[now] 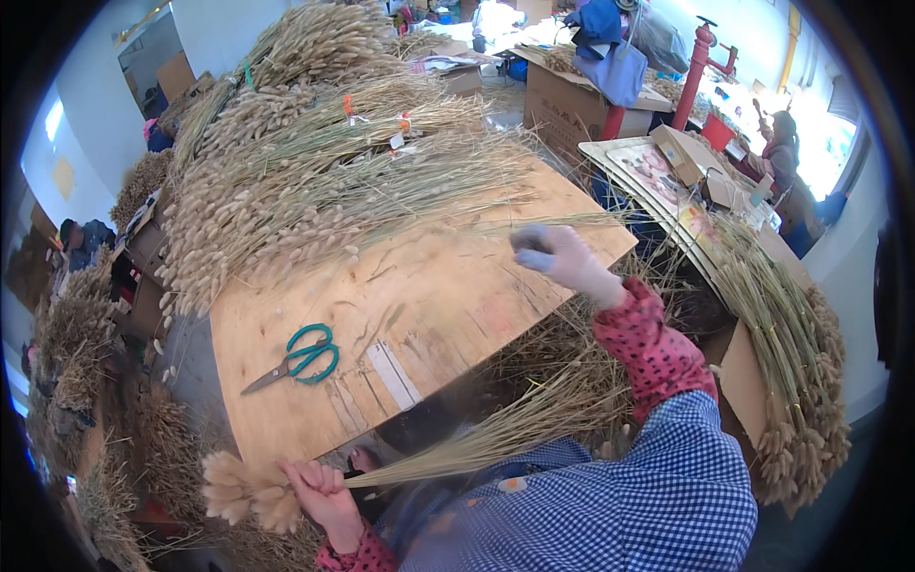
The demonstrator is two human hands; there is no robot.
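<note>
My left hand (324, 496), bare, is closed round a bunch of dried bunny-tail grass (467, 453) just below its fluffy heads. The heads stick out to the left, and the long stems run up to the right across my front. Over the right edge of the wooden board (457, 305) is my right hand (572, 265) in a pale glove with blue-grey fingertips. Its fingers are bent but smeared, so what they hold, if anything, cannot be made out. Green-handled scissors (303, 357) lie on the board beside a pale strip (393, 376).
A big heap of dried grass (315, 181) covers the board's far side. Tied bundles (777, 334) hang at the right by a cardboard box (743, 381). Loose stems (562, 353) lie under the board's right edge. A red pipe (694, 76) stands behind; other people sit farther off.
</note>
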